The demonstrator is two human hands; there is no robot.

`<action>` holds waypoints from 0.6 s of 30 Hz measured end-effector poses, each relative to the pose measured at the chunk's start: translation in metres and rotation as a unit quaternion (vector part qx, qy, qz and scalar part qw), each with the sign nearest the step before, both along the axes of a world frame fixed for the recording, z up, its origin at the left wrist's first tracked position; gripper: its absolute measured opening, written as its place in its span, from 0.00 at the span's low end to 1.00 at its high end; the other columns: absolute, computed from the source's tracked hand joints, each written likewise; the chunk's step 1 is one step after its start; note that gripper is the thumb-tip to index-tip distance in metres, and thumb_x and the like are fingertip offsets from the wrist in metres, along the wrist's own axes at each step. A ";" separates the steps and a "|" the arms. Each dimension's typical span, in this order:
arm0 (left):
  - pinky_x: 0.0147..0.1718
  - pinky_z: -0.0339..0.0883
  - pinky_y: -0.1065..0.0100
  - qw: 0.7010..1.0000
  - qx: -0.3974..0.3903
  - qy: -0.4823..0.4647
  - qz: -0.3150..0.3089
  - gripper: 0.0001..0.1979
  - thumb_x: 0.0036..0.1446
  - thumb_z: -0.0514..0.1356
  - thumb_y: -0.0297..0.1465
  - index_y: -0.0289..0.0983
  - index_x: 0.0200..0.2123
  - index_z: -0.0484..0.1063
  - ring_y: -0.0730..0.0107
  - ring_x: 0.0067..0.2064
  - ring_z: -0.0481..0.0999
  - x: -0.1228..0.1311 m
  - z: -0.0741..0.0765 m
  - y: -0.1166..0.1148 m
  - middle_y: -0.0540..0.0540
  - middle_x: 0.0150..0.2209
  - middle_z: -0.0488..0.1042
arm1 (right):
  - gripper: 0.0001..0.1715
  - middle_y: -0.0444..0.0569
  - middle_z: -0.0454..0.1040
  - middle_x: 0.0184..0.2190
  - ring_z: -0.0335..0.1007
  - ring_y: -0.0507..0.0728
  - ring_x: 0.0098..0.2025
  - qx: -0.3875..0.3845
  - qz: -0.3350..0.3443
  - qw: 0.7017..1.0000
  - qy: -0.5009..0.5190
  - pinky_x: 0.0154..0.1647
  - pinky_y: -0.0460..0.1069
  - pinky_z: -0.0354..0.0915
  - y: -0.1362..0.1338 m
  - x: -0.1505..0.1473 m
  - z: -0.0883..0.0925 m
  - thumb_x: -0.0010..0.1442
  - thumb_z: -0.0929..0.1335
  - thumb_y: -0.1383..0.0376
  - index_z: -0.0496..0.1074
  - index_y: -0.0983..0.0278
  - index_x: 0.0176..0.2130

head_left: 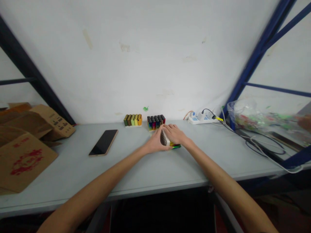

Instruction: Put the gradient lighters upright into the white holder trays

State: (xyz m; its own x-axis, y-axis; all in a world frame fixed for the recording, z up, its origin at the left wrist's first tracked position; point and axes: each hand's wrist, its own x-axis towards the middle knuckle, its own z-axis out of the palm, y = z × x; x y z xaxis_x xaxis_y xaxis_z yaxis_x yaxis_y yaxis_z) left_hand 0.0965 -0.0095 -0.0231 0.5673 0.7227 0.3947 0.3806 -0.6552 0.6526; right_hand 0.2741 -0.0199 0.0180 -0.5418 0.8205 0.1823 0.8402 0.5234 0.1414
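Both of my hands meet near the middle of the table, around a tilted white tray whose grid-like side faces left. My left hand grips it from the left, thumb and fingers curved apart around its edge. Over the top and right side lies my right hand, its fingers bent against the tray. Shiny green and yellow lighters show below the right hand, mostly hidden. Just behind the hands stands a block of multicoloured lighters with black tops. Left of it, green, brown and yellow lighters stand upright in a white tray.
A phone lies on the grey table to the left. Brown cardboard boxes crowd the left end. A power strip with cables sits at the back right, near a blue frame post and clear plastic bags. Another person's hand appears at the right edge.
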 end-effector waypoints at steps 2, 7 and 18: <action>0.73 0.47 0.46 1.000 0.007 0.000 0.003 0.65 0.42 0.76 0.44 0.36 0.74 0.41 0.43 0.74 0.52 0.001 -0.003 0.001 0.31 0.73 0.51 | 0.23 0.60 0.71 0.60 0.65 0.64 0.56 0.000 -0.010 1.000 0.001 0.59 0.59 0.60 0.002 0.004 -0.003 0.77 0.53 0.66 0.69 0.69 0.59; 0.73 0.46 0.47 1.000 0.007 0.002 0.009 0.66 0.43 0.76 0.45 0.35 0.75 0.39 0.42 0.74 0.50 0.001 -0.010 0.003 0.30 0.74 0.50 | 0.23 0.62 0.72 0.57 0.65 0.65 0.55 0.010 -0.032 0.999 -0.016 0.56 0.58 0.60 0.008 0.014 -0.010 0.76 0.54 0.66 0.70 0.70 0.57; 0.73 0.44 0.46 1.000 -0.008 0.008 0.008 0.67 0.44 0.75 0.46 0.36 0.75 0.37 0.41 0.75 0.48 -0.001 -0.007 0.001 0.31 0.75 0.48 | 0.21 0.62 0.72 0.56 0.66 0.66 0.53 0.021 -0.025 0.999 -0.003 0.54 0.58 0.60 0.014 0.020 -0.016 0.76 0.55 0.66 0.71 0.68 0.56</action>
State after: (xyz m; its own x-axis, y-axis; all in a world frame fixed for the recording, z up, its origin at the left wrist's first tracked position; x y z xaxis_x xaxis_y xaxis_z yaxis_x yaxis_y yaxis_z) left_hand 0.0959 -0.0088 -0.0304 0.5611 0.7382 0.3744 0.4015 -0.6383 0.6568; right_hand 0.2946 -0.0062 0.0016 -0.5022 0.8380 0.2133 0.8639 0.4749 0.1681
